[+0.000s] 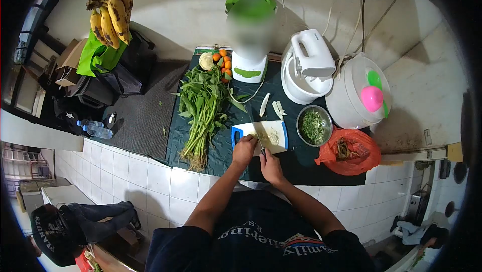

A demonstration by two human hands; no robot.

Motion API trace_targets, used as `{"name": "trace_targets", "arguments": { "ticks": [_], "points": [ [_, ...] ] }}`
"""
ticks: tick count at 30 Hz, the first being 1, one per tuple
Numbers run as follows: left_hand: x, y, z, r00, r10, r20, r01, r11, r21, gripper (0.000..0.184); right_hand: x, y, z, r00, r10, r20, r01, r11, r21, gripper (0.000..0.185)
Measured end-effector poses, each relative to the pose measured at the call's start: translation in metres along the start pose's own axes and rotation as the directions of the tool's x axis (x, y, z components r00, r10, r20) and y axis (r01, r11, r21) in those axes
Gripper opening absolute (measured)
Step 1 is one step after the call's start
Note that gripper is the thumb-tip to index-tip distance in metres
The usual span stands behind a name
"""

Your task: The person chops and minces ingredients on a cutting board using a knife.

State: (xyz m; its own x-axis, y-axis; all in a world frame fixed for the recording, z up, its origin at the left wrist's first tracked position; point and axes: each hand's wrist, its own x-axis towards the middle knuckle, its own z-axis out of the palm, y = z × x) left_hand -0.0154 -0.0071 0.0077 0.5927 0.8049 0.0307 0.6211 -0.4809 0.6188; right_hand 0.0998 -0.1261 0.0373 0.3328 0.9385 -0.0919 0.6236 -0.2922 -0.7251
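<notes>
My right hand [271, 167] is closed around the handle of a knife [262, 150], whose blade points away from me over a white cutting board with blue ends [284, 139]. On the board's left side, my left hand [244, 150] rests with its fingers curled close beside the blade; whatever they pinch is hidden. Finely cut pale bits [272, 135] lie right of the blade. Beyond the board are a long white piece [264, 104] and several shorter white pieces [278, 110]. A metal bowl [330, 130] right of the board contains chopped greens [313, 125].
Leafy greens with roots [203, 114], a pale cauliflower-like vegetable [206, 61] and orange round produce [227, 64] lie left. Behind stand a green-white blender [249, 66] and a stand mixer [314, 56]. An orange bag [361, 149] sits right. Bananas [113, 16] hang left. Two people are in the background.
</notes>
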Motion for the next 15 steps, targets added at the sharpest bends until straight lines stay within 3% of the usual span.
{"name": "trace_targets", "arguments": {
  "ticks": [5,7,8,10,15],
  "points": [
    [0.0,-0.001,0.0,1.0,0.014,-0.024,-0.015,0.999,-0.032,0.017,0.004,0.005,0.01,0.998,0.056,0.01,-0.055,0.998,-0.025,0.04],
    [0.001,0.0,0.0,0.999,0.018,-0.035,-0.02,0.999,-0.042,0.017,0.015,0.007,0.014,0.99,-0.092,-0.107,0.09,0.996,-0.017,0.04],
    [0.001,0.0,-0.001,0.999,0.01,-0.037,-0.012,0.998,-0.066,0.016,0.02,0.009,0.015,0.99,-0.09,-0.108,0.089,0.996,-0.014,0.04],
    [0.002,0.0,-0.003,0.999,0.004,-0.038,-0.008,0.996,-0.084,0.016,0.029,0.004,0.014,0.999,-0.025,-0.049,0.025,1.0,-0.01,0.041],
    [0.003,-0.001,-0.003,0.999,-0.011,-0.041,0.005,0.992,-0.129,0.013,0.016,-0.004,-0.002,0.999,-0.035,-0.015,0.034,0.999,-0.018,0.042]
  ]
}}
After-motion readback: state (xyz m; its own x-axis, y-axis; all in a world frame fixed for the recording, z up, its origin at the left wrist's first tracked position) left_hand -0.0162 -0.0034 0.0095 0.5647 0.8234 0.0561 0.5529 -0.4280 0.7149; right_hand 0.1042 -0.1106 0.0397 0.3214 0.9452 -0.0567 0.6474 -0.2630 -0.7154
